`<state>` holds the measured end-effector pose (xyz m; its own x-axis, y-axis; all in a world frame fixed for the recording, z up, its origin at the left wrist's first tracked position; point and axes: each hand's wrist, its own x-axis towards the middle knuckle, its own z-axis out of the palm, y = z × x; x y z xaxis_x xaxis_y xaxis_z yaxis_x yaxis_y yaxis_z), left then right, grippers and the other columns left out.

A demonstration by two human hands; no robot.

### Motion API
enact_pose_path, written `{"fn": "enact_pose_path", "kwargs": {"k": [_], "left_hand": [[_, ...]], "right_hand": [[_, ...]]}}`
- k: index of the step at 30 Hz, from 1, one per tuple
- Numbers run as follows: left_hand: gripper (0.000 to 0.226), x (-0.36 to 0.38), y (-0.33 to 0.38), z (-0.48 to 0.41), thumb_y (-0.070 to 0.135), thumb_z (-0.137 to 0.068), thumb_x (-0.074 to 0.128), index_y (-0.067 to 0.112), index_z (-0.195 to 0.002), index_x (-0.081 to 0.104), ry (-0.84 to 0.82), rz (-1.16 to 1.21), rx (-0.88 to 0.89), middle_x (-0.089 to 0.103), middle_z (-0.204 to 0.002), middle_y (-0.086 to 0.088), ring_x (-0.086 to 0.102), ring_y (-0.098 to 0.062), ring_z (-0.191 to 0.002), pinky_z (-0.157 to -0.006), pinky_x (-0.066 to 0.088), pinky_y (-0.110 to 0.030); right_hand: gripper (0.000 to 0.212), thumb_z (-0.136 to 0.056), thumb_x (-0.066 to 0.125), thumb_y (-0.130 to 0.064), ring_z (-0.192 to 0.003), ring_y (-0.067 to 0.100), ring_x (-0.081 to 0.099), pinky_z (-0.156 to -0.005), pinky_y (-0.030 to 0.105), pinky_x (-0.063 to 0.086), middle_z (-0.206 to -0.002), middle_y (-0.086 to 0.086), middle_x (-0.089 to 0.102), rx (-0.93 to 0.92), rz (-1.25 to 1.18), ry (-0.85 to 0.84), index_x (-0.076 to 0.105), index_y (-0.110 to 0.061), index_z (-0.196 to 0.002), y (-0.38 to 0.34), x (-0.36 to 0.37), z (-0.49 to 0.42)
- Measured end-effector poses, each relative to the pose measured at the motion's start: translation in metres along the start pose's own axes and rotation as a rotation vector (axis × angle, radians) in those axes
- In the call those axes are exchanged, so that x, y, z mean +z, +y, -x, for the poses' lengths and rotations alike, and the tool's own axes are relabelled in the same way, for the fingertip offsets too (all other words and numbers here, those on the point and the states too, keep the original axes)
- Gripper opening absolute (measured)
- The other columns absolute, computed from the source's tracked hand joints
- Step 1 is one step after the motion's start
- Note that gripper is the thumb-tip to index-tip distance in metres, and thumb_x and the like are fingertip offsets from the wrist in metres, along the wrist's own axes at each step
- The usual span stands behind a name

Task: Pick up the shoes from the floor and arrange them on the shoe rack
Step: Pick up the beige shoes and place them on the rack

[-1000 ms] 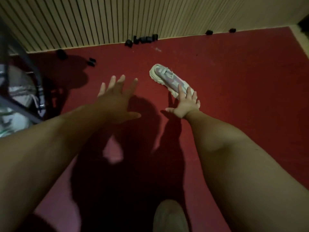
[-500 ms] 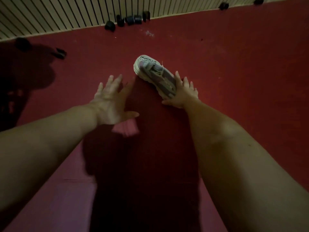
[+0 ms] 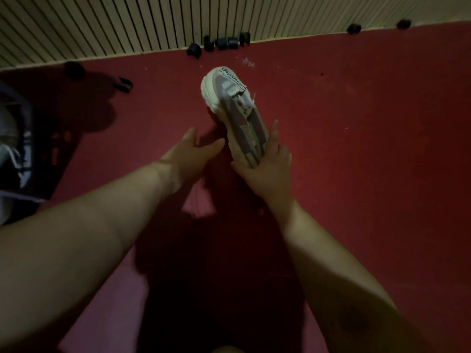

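Head view, dim light.

Surroundings:
- red floor (image 3: 369,154), carpeted, with heavy shadow across its near middle and its left side
- slatted pale wall (image 3: 127,24) along the far edge
- small black pieces (image 3: 221,44) at the foot of the wall, too small to identify: five in a cluster as far as can be told, two more (image 3: 354,28) apart to the right, two (image 3: 122,84) out on the floor to the left in shadow
- shoe rack (image 3: 28,123), one, a dark frame at the left edge, well apart from the hands; something pale sits within it, too dim to make out
- nothing lies between the hands and the shoe; the rack stands off to the left across the shadowed floor

Task item:
- shoe (image 3: 235,115), one, a pale sneaker with mauve panels and dark lettering at its far end; it lies lengthwise, far end toward the wall, near end toward the person. Whether its sole touches the floor cannot be told.

Hands, two, bare forearms:
- right hand (image 3: 271,164) grips the near end of the shoe, fingers laid up along its right side, thumb round the left of the near end
- left hand (image 3: 190,152) spread and holding nothing, just beside the shoe on its left, thumb toward it with a narrow gap showing
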<state>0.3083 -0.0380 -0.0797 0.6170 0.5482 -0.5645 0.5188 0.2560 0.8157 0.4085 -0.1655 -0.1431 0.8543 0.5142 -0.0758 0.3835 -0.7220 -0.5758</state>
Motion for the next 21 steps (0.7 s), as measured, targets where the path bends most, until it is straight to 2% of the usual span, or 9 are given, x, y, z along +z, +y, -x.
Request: {"fn": "enact_pose_path", "kwargs": {"k": [1,3,6,8,9,11,14,17,21], "left_hand": [[0.088,0.001,0.002,0.01,0.022,-0.09,0.061,0.018,-0.151,-0.002,-0.025,0.174,0.021,0.047,-0.141,-0.017,0.059,-0.017,-0.103,-0.087,0.052,-0.027],[0.081,0.001,0.003,0.03,0.008,-0.093,0.054,0.019,-0.151,-0.001,-0.082,0.262,0.127,0.054,-0.13,-0.023,0.058,-0.017,-0.088,-0.075,0.054,-0.017],[0.071,-0.026,0.003,0.057,0.003,-0.092,0.053,0.02,-0.148,0.012,-0.128,0.251,0.296,0.053,-0.125,-0.009,0.061,-0.014,-0.096,-0.063,0.053,-0.011],[0.067,-0.059,-0.003,0.074,0.0,-0.091,0.052,0.02,-0.147,0.021,-0.16,0.32,0.35,0.055,-0.127,-0.006,0.061,-0.014,-0.103,-0.072,0.055,-0.016],[0.064,-0.076,-0.007,0.085,-0.002,-0.091,0.051,0.02,-0.146,0.025,-0.186,0.347,0.371,0.057,-0.128,-0.005,0.061,-0.016,-0.107,-0.078,0.055,-0.02],[0.061,-0.111,-0.014,0.107,-0.003,-0.091,0.05,0.02,-0.144,0.03,-0.277,0.373,0.417,0.059,-0.126,-0.003,0.06,-0.016,-0.112,-0.083,0.054,-0.024],[0.065,-0.158,-0.025,0.135,0.001,-0.092,0.052,0.024,-0.147,0.025,-0.459,0.36,0.434,0.062,-0.123,-0.002,0.063,-0.014,-0.11,-0.087,0.053,-0.026],[0.084,-0.197,-0.039,0.16,0.021,-0.081,0.065,0.029,-0.15,0.017,-0.506,0.288,0.395,0.06,-0.129,-0.007,0.064,-0.019,-0.109,-0.092,0.052,-0.04],[0.063,-0.236,-0.054,0.194,0.018,-0.094,0.054,0.03,-0.148,0.024,-0.578,0.272,0.327,0.061,-0.124,0.001,0.065,-0.01,-0.096,-0.077,0.056,-0.034]], "right_hand": [[0.116,-0.065,0.07,-0.061,-0.11,0.037,0.045,-0.098,0.042,0.034,-0.124,0.019,0.046,-0.031,-0.005,0.052,0.006,-0.018,-0.153,-0.013,-0.001,0.014],[0.117,-0.062,0.067,-0.06,-0.108,0.036,0.047,-0.097,0.04,0.034,-0.123,0.019,0.048,-0.1,-0.007,0.123,0.007,-0.015,-0.152,-0.04,-0.009,0.042],[0.117,-0.063,0.074,-0.051,-0.12,0.022,0.042,-0.104,0.031,0.028,-0.131,-0.005,0.045,-0.161,-0.13,0.019,0.004,-0.021,-0.152,-0.078,-0.027,0.084],[0.113,-0.068,0.078,-0.043,-0.115,0.011,0.05,-0.105,0.029,0.038,-0.126,-0.014,0.046,-0.113,-0.404,-0.145,0.003,-0.026,-0.151,-0.104,-0.046,0.109],[0.107,-0.075,0.076,-0.037,-0.104,0.006,0.058,-0.096,0.022,0.046,-0.127,-0.007,0.047,-0.086,-0.509,-0.177,0.0,-0.028,-0.151,-0.116,-0.055,0.121],[0.088,-0.09,0.059,-0.028,-0.082,-0.009,0.061,-0.074,0.004,0.046,-0.125,-0.003,0.047,-0.079,-0.536,-0.214,-0.007,-0.031,-0.149,-0.138,-0.065,0.147],[0.086,-0.086,0.051,-0.036,-0.097,-0.014,0.059,-0.084,0.006,0.044,-0.117,-0.018,0.056,-0.112,-0.47,-0.222,-0.01,-0.038,-0.147,-0.166,-0.056,0.19],[0.083,-0.092,0.053,-0.025,-0.103,-0.016,0.057,-0.086,0.007,0.045,-0.118,-0.027,0.053,-0.093,-0.457,-0.213,-0.006,-0.035,-0.149,-0.202,-0.038,0.231],[0.087,-0.092,0.057,-0.017,-0.104,-0.021,0.052,-0.081,0.001,0.042,-0.128,-0.022,0.052,-0.046,-0.472,-0.208,-0.007,-0.033,-0.149,-0.249,-0.029,0.279]]}}
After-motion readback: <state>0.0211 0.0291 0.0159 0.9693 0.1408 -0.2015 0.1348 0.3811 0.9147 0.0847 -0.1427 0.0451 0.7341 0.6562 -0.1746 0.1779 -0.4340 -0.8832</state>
